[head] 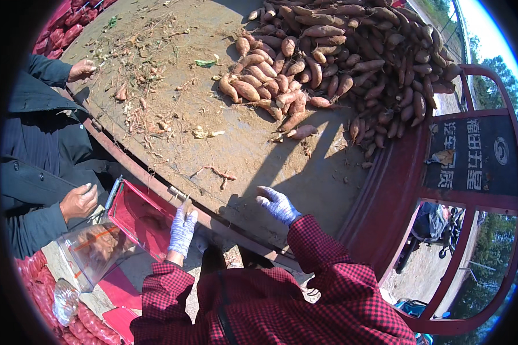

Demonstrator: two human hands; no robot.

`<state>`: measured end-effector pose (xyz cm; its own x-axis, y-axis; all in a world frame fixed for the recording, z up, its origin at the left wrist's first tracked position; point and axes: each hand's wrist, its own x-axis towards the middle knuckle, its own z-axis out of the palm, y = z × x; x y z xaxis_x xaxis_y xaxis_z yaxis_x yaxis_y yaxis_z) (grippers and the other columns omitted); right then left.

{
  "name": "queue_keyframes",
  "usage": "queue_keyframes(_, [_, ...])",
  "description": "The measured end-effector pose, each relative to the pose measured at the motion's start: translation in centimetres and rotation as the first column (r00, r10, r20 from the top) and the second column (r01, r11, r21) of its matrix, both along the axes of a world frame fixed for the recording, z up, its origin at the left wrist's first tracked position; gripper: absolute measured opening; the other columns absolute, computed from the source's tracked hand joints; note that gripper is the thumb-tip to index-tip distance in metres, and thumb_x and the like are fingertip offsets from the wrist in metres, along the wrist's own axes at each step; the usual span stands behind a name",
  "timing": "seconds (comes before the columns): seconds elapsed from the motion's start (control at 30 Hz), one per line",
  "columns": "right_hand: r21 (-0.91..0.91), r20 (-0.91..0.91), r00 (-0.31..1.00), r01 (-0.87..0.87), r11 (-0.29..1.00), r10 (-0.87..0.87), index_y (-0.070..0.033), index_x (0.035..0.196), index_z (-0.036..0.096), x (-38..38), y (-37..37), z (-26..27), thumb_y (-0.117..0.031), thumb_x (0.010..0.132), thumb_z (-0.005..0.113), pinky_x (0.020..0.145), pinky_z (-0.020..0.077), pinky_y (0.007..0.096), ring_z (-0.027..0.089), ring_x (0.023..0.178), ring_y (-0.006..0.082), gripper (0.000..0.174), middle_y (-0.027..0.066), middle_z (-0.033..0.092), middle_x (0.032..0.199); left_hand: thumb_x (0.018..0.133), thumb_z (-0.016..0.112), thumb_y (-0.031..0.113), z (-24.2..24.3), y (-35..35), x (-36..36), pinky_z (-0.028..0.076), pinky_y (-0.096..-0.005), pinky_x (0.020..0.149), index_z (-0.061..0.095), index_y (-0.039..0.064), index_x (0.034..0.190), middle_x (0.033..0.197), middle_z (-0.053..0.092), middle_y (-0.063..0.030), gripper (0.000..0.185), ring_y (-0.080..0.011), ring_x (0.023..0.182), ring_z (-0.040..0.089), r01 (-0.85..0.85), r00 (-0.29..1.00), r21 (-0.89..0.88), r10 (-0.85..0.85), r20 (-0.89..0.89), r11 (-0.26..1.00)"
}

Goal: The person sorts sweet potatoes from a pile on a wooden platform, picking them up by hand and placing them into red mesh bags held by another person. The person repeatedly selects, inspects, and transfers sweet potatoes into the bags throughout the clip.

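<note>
A large heap of sweet potatoes (pixel 319 64) lies on the soil-covered truck bed (pixel 250 146). My left hand (pixel 183 228), in a pale knitted glove, is at the bed's near edge beside a red bag (pixel 144 215) that hangs there; whether it grips anything is unclear. My right hand (pixel 278 206), gloved alike, is over the bed near its edge with fingers apart and nothing in it. A thin stringy root (pixel 216 172) lies on the bed between and beyond my hands. Scraps of roots and small broken tubers (pixel 142 112) are strewn over the bed's left part.
A person in a dark jacket (pixel 34 172) stands at my left, both hands near the bed's edge. Filled red mesh bags (pixel 86 321) lie on the ground at lower left, more at upper left. The red metal frame (pixel 444 267) of the truck rises at right.
</note>
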<state>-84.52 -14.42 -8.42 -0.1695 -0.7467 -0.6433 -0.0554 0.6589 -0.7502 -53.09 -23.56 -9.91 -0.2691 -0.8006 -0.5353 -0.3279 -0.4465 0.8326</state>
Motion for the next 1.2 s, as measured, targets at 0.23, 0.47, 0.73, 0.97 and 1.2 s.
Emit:
queue_keyframes(0.23, [-0.160,-0.312,0.859,0.374,0.913,-0.406,-0.001,0.136,0.053,-22.0,2.0,-3.7,-0.019,0.094,0.066,0.102,0.0448,0.0319,0.059,0.119,0.0225,0.047,0.0143,0.061,0.130,0.091,0.066,0.025,-2.2,-3.8,-19.0,0.040,-0.0403,0.108,0.048,0.006,0.139,0.136,0.054,-0.0206,0.055,-0.0357,0.127,0.051,0.590,0.803,-0.208,-0.540,0.252,0.781])
queue_keyframes(0.47, [-0.222,-0.242,0.746,0.580,0.784,-0.620,0.002,0.133,0.055,-33.1,2.3,-5.1,-0.015,0.095,0.064,0.098,0.0475,0.0311,0.061,0.113,0.0217,0.043,0.0149,0.062,0.127,0.088,0.064,0.028,-0.2,-12.5,-36.8,0.040,-0.0415,0.108,0.051,0.010,0.138,0.135,0.052,-0.0169,0.054,-0.0333,0.125,0.050,0.753,0.658,-0.596,-0.359,0.662,0.279])
queue_keyframes(0.73, [-0.398,-0.729,0.604,0.009,0.917,-0.322,-0.004,0.124,0.062,-36.4,-5.8,-7.2,-0.014,0.087,0.067,0.098,0.0475,0.0369,0.061,0.111,0.0322,0.039,0.0150,0.064,0.121,0.077,0.071,0.023,-2.0,-18.7,-44.1,0.043,-0.0446,0.101,0.047,0.001,0.135,0.122,0.052,-0.0250,0.066,-0.0401,0.116,0.052,0.833,0.542,-0.459,-0.287,0.790,0.310])
queue_keyframes(0.97, [-0.165,-0.984,0.132,-0.381,0.910,-0.123,-0.007,0.124,0.061,-35.8,-16.0,-9.3,-0.006,0.080,0.060,0.096,0.0477,0.0431,0.057,0.112,0.0314,0.044,0.0122,0.062,0.120,0.076,0.074,0.018,-0.8,-13.2,-40.1,0.048,-0.0427,0.096,0.044,-0.001,0.132,0.121,0.058,-0.0263,0.067,-0.0395,0.109,0.060,0.652,0.717,-0.368,-0.381,0.584,0.663])
queue_keyframes(1.2, [-0.216,-0.673,0.739,-0.216,0.952,0.015,-0.007,0.117,0.064,-32.3,-14.4,-5.8,-0.033,0.090,0.064,0.090,0.0491,0.0421,0.061,0.103,0.0357,0.038,0.0175,0.063,0.110,0.079,0.075,0.016,-4.7,-12.9,-31.4,0.049,-0.0402,0.090,0.049,-0.005,0.125,0.110,0.060,-0.0208,0.057,-0.0322,0.101,0.061,0.446,0.784,-0.225,-0.257,0.565,0.866])
